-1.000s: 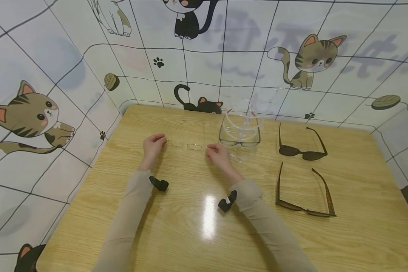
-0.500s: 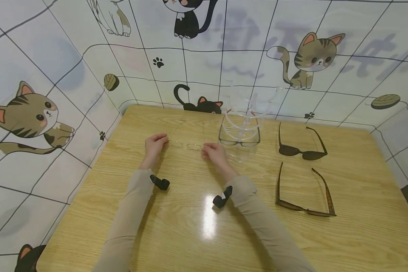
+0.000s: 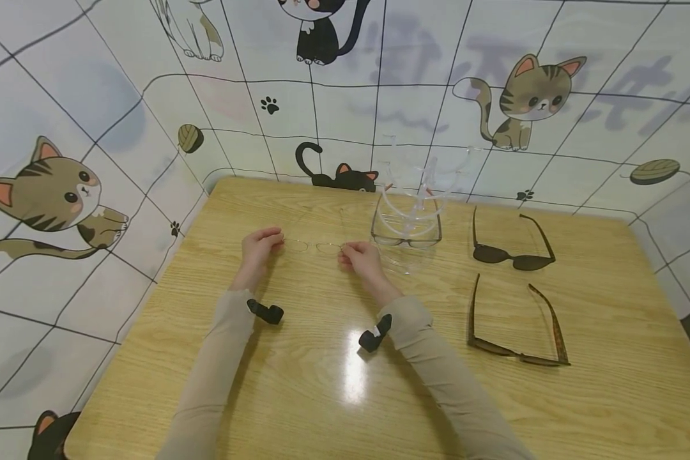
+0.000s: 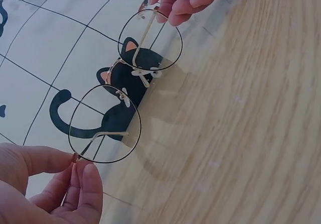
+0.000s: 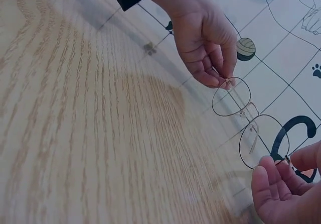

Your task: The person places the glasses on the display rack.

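Both hands hold a pair of thin, wire-rimmed eyeglasses [image 3: 328,247] over the left part of the table. In the head view the left hand [image 3: 259,252] pinches the left hinge corner, and the right hand [image 3: 363,259] pinches the right one. Up close in the left wrist view, the eyeglasses [image 4: 106,85] show round dark rims, pale nose pads and thin unfolded temples; the left hand [image 4: 47,186] grips the near corner. From the right wrist, the right hand [image 5: 291,184] is seen pinching the other corner, its fingertips partly hiding the hinge.
Behind the right hand stands a clear plastic glasses stand [image 3: 418,207], with dark-framed glasses [image 3: 405,242] at it. Black sunglasses [image 3: 513,260] and brown tortoiseshell glasses [image 3: 517,356] lie unfolded at the right. A cat-patterned wall [image 3: 345,121] borders the wooden table [image 3: 299,396].
The right hand has shifted slightly left and its fingers now pinch the right corner of the eyeglasses. The left hand keeps its hold, almost in place. Other glasses have not moved.
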The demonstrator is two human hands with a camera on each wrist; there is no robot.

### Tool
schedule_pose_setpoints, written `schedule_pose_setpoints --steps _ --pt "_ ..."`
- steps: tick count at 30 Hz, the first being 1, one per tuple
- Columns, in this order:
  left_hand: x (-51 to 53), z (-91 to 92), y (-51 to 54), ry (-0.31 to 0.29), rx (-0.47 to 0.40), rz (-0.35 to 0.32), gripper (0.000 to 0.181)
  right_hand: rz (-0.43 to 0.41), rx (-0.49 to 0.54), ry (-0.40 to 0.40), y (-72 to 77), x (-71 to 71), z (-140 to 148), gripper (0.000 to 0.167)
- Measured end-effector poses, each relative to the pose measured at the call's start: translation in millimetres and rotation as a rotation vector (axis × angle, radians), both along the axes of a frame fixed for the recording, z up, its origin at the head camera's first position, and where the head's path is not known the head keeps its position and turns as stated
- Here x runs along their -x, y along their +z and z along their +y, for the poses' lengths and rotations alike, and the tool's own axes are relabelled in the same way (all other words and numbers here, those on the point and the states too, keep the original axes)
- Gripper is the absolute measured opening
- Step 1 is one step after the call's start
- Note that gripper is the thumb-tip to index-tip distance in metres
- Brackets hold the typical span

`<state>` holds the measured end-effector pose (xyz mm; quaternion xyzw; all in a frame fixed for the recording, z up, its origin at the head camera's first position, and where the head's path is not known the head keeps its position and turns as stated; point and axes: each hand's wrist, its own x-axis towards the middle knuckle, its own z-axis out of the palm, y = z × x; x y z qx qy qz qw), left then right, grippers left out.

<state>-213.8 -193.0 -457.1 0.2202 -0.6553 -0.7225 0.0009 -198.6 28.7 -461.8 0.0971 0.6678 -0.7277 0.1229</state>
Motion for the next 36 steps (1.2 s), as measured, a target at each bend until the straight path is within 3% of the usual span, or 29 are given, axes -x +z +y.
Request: schedule_pose_setpoints --steps 7,15,22,29,36 --pt "-14.1 -6.2 6.9 -0.041 -0.07 -0.022 0.036 0.026 0.022 0.019 3.0 -6.3 1.0 0.02" --pt "-30.4 -11.3 14.0 -0.129 -0.072 -0.04 0.04 0.07 -0.02 0.086 9.0 -15.7 6.6 0.02" --pt "-46.3 -10.4 23.1 -0.194 -0.127 0.0 0.037 0.127 -0.067 0.123 19.7 -29.6 14.5 0.019" --pt "-61.5 -4.6 31.9 -0.264 -0.133 0.041 0.014 0.2 -0.11 0.128 28.2 -43.0 25.7 0.016" --pt "-71.3 8.4 38.7 -0.314 -0.132 0.081 0.016 0.241 -0.142 0.106 41.9 -59.6 40.4 0.018"
